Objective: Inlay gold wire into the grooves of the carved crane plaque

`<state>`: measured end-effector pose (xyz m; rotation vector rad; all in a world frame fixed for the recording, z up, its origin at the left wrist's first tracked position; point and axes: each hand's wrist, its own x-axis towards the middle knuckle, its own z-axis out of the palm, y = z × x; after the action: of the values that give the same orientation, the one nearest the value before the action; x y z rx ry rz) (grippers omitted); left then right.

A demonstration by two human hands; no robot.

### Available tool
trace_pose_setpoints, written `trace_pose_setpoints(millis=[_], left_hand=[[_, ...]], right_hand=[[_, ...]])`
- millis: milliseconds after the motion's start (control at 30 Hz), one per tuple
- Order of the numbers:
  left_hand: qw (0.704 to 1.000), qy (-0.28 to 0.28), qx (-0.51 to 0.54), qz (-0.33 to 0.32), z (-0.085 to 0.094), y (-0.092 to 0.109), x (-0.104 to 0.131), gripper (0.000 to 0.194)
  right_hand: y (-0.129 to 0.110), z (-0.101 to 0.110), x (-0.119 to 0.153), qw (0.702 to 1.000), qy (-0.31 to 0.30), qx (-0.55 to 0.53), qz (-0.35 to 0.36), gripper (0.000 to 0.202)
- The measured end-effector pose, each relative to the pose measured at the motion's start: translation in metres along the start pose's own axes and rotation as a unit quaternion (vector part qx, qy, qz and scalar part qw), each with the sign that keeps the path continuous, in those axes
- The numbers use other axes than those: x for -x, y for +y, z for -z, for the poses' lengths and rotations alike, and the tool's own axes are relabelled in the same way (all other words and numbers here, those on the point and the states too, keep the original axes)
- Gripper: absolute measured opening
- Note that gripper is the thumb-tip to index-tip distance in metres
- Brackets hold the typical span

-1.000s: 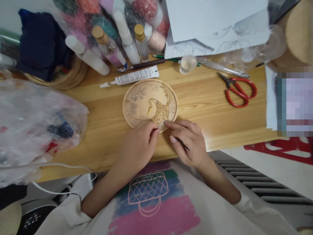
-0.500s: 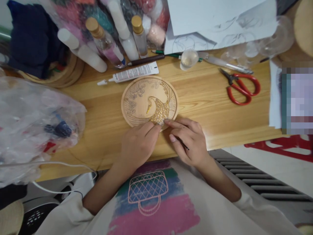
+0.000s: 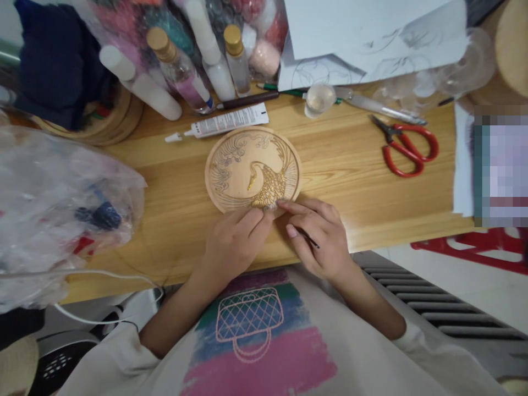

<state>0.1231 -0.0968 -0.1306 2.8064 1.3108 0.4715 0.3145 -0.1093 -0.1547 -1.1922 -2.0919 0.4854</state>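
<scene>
A round wooden plate lies on the table, bearing a drawn bird design partly laid with gold wire. My left hand is closed, its fingertips bunched at the plate's near edge; whatever they pinch is hidden. Opposite it, my right hand holds a thin dark stick-like tool under its curled fingers. The right index fingertip touches the lower part of the bird, close to the left fingertips. The tool's far end is out of sight.
Beyond the plate lie a white glue tube, a dark pen and a small clear cup. Red-handled scissors are at the right. Bottles stand at the back; a plastic bag fills the left.
Both hands stay at the plate's near edge with almost no movement. The view has shifted very slightly.
</scene>
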Motion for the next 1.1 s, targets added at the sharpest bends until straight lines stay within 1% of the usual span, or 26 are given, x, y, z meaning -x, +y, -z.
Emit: trace_pose_setpoints(millis=[100, 167, 233, 300, 367, 533, 667, 733, 800, 967, 1100], left_hand=[[0.998, -0.015, 0.044, 0.034, -0.002, -0.003, 0.001, 0.013], [0.996, -0.020, 0.071, 0.056, -0.002, -0.005, 0.001, 0.016], [0.993, -0.020, 0.092, 0.075, -0.003, -0.006, 0.001, 0.017], [0.990, -0.020, 0.112, 0.087, -0.004, -0.006, 0.001, 0.019], [0.987, -0.016, 0.128, 0.097, -0.006, -0.007, 0.000, 0.019], [0.982, -0.013, 0.155, 0.111, -0.007, -0.008, 0.000, 0.018], [0.980, -0.020, 0.161, 0.113, -0.006, -0.009, 0.000, 0.017], [0.980, -0.024, 0.160, 0.113, -0.006, -0.009, -0.001, 0.018], [0.980, -0.026, 0.162, 0.115, -0.007, -0.009, -0.002, 0.019], [0.979, -0.027, 0.169, 0.113, -0.006, -0.009, -0.002, 0.019], [0.978, -0.038, 0.165, 0.119, -0.005, -0.010, -0.002, 0.022]], right_hand=[[0.001, 0.001, 0.000, 0.999, 0.001, -0.038, -0.024, 0.007], [0.002, 0.003, 0.000, 0.994, 0.011, -0.091, -0.051, 0.007], [0.003, 0.005, 0.002, 0.985, 0.039, -0.146, -0.083, 0.009], [0.003, 0.006, 0.003, 0.975, 0.079, -0.173, -0.116, 0.011], [0.002, 0.006, 0.005, 0.969, 0.112, -0.172, -0.141, 0.012], [-0.006, 0.001, 0.006, 0.956, 0.159, -0.177, -0.171, 0.013], [-0.010, -0.005, 0.006, 0.941, 0.174, -0.171, -0.234, 0.013], [-0.010, -0.008, 0.006, 0.935, 0.179, -0.174, -0.253, 0.014], [-0.010, -0.010, 0.005, 0.933, 0.183, -0.179, -0.254, 0.014], [-0.008, -0.013, 0.001, 0.947, 0.167, -0.164, -0.220, 0.013], [-0.007, -0.014, 0.000, 0.950, 0.160, -0.156, -0.216, 0.010]])
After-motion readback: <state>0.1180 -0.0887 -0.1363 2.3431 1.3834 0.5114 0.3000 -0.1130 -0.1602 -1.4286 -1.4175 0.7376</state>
